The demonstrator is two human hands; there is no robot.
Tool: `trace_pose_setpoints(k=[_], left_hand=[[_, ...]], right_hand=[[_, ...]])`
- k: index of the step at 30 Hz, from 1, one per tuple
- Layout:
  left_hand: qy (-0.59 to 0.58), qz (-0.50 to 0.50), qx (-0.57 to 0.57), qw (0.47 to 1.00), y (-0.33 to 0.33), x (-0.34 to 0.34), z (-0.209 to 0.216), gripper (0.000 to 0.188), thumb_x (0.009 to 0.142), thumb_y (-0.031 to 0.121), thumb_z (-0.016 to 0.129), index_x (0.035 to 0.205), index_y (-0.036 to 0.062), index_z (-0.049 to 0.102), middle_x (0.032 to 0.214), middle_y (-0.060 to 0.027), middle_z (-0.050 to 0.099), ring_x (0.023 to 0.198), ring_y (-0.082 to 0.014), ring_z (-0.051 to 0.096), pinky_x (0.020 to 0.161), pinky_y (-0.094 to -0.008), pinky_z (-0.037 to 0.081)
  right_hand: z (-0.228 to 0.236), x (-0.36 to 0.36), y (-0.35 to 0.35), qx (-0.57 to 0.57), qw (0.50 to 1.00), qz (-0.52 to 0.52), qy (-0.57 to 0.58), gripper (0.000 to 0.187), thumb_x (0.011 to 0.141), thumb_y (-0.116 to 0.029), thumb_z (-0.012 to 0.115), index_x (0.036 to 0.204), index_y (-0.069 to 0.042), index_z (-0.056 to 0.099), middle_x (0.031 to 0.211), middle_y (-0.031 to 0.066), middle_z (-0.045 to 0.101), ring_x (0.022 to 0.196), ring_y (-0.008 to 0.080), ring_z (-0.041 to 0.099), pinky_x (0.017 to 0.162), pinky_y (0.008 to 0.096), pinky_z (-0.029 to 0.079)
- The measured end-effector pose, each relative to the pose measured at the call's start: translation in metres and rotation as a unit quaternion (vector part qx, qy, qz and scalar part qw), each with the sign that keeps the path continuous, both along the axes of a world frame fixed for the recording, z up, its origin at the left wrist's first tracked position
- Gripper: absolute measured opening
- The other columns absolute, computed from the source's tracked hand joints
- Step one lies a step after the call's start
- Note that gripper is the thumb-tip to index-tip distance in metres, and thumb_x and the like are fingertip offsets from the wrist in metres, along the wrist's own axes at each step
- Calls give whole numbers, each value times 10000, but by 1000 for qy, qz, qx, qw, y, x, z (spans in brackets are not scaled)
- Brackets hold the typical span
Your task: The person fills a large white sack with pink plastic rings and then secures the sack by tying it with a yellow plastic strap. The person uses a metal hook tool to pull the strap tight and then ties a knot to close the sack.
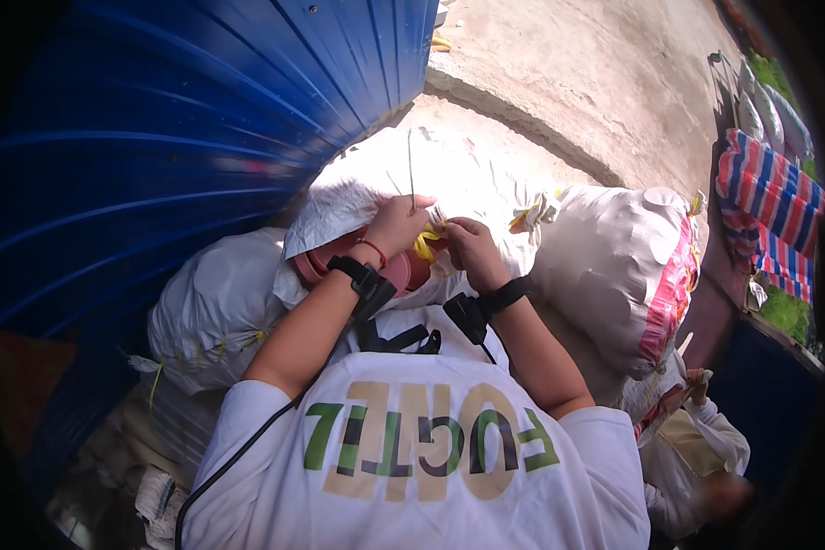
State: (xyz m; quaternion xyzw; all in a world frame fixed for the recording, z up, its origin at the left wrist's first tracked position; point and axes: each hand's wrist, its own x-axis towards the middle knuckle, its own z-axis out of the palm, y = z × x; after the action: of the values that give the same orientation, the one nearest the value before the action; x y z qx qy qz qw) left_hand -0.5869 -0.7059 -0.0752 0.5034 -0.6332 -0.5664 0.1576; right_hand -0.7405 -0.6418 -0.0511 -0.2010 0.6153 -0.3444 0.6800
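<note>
In front of me lies a white woven sack, its mouth open toward me. Inside it show reddish-pink, round-edged plastic pieces, partly hidden by my arm. At the sack's edge my left hand is closed, and a thin dark wire-like strand rises from it. Close beside it, my right hand pinches a yellow strip that runs between the two hands. My left fingertips are partly hidden, so I cannot tell whether they hold the strip too.
A full white sack with a pink band lies to the right, another white sack to the left. Blue corrugated metal rises at the left. Another person is at the lower right; striped sheeting lies beyond.
</note>
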Motion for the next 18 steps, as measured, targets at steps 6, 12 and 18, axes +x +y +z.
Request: trace_pose_setpoints(k=[6,12,18], left_hand=[[41,29,114,992,-4,5,-13,294,826,109,475,1041,-12,635,827,-99,658,738,-112,610,657,-232,479],[361,255,402,802,0,32,29,265,899,169,483,1114,28,548,662,24,528,499,-46,436,454,-220,347],[500,336,357,714,2,32,97,217,924,184,477,1072,28,509,571,33,263,461,-81,228,481,-235,241]], right_hand=[[22,19,28,-50,990,55,117,245,877,-128,463,946,49,617,727,24,568,647,68,482,581,220,392],[13,9,37,-85,994,27,57,225,938,-168,451,883,-7,597,627,-35,445,536,38,398,482,206,330],[4,-4,29,-365,773,110,506,159,819,-64,559,967,-26,602,878,145,567,690,308,558,600,370,464]])
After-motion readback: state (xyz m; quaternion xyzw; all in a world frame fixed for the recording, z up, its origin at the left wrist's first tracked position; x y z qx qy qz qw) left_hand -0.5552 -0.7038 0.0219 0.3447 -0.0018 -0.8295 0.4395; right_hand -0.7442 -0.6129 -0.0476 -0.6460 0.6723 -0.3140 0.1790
